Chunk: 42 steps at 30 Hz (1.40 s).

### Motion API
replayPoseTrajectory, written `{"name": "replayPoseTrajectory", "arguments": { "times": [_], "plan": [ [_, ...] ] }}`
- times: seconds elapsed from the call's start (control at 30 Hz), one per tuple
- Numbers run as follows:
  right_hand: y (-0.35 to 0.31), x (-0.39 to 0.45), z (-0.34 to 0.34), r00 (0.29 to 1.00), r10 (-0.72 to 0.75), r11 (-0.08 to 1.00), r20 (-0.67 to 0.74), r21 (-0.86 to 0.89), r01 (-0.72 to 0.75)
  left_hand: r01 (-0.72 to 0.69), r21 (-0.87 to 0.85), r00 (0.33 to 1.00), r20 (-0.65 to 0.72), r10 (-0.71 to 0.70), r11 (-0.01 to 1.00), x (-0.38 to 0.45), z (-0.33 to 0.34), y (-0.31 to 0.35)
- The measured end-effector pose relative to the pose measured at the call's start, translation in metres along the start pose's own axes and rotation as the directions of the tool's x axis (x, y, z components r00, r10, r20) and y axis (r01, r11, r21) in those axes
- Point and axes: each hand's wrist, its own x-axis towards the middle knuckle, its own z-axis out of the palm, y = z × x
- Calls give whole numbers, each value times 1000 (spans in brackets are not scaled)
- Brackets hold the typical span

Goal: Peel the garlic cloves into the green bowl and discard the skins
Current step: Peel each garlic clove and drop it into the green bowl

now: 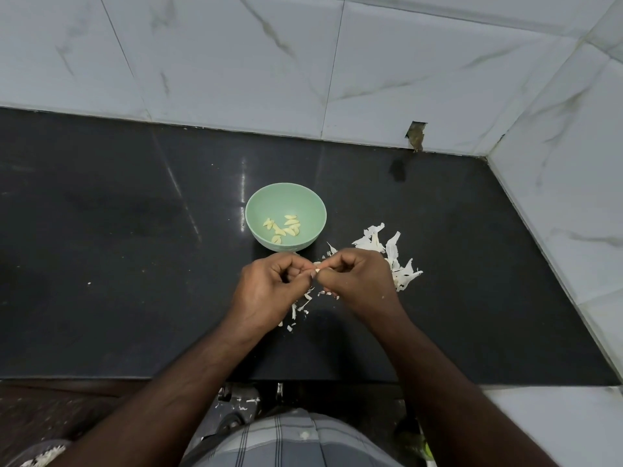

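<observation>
Both hands meet just in front of green bowl (286, 217): left hand (269, 284) & right hand (357, 278) curled, pinching one garlic clove (317, 272) betw. fingertips. Peeled cloves (283, 227) lie in bowl; skins (391, 254) scattered on dark tabletop (135, 264) under and right of hands.

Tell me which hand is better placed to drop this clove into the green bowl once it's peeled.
Probably the left hand: it sits directly below the green bowl, while the right hand is off toward the skins.
</observation>
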Motion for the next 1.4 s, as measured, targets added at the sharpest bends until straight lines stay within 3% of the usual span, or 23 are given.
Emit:
{"name": "replayPoseTrajectory", "arguments": {
  "times": [0.33,0.43,0.6,0.87,1.03,1.4],
  "plan": [
    [6,-5,5,993,-108,988,-37,-117,103,141,-148,990,28,-138,979,-2,3,5],
    [8,-3,-2,996,-82,995,40,-54,84,219,-308,976,80,-204,926,2,0,4],
    [10,3,-10,990,-43,991,134,128,26,285,-349,958,138,-252,893,2,0,1],
    [7,4,-6,999,-13,985,49,172,4,300,-392,953,159,-257,870,3,2,0],
    [3,1,-5,996,9,958,89,284,-34,250,-339,968,124,-220,907,5,0,-1],
    [6,-3,-4,984,-165,986,68,47,162,356,-425,934,199,-298,832,6,0,-1]
  ]
}}
